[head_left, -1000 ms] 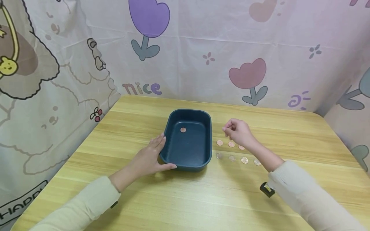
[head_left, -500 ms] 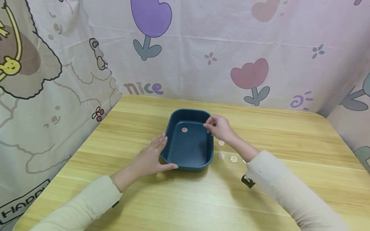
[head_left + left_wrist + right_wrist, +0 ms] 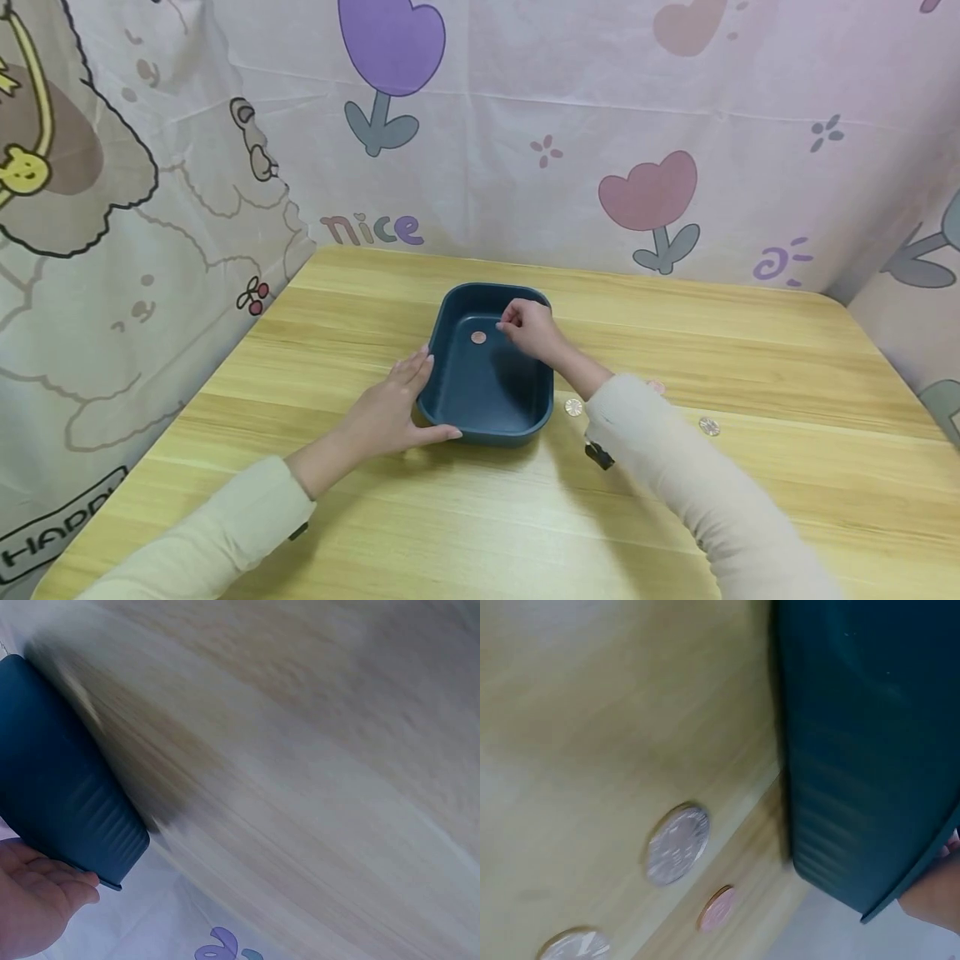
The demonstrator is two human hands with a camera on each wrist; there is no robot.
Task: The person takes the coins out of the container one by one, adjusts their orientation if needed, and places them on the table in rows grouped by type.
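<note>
A dark teal plastic bin (image 3: 480, 392) stands on the wooden table. My left hand (image 3: 375, 412) rests at its near-left corner, fingers straight along the left wall and thumb along the front; in the left wrist view the fingertips meet the rim. A copper coin (image 3: 478, 337) lies inside the bin. Over the bin's right half, my right hand (image 3: 536, 332) has thumb and fingertips pinched together on a coin, which the fingers hide. Right of the bin lie a silver coin (image 3: 573, 407), another silver coin (image 3: 709, 426) and a copper coin (image 3: 656, 387); the right forearm hides others.
In the right wrist view, a silver coin (image 3: 679, 844) and a copper coin (image 3: 716, 907) lie close beside the bin's outer wall. A patterned cloth (image 3: 510, 192) hangs behind the table (image 3: 450, 533) and along both sides.
My right hand has moved left from above the coin rows, across the bin's right rim, to over its inside. The left hand and the bin have stayed in place.
</note>
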